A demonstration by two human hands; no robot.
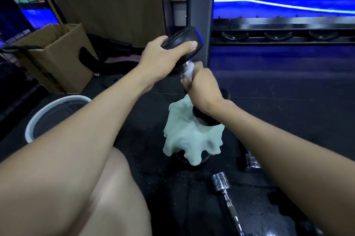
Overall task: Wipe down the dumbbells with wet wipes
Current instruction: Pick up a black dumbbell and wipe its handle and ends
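Observation:
A black dumbbell (181, 41) stands tilted on end in the middle of the head view. My left hand (161, 57) grips its upper head, thumb over the top. My right hand (201, 86) is wrapped round the handle just below that head, with a white wet wipe (189, 71) bunched inside the grip. A pale green cloth (190, 138) hangs from under my right hand and covers much of the lower head (205, 120). The handle itself is hidden by my fingers and the wipe.
A white bucket (34, 120) sits on the black floor mat at left, beside my knee. A cardboard box (55, 57) stands behind it. Chrome dumbbells (221, 180) lie at lower right. A dark rack (278, 36) with cradles runs across the back right.

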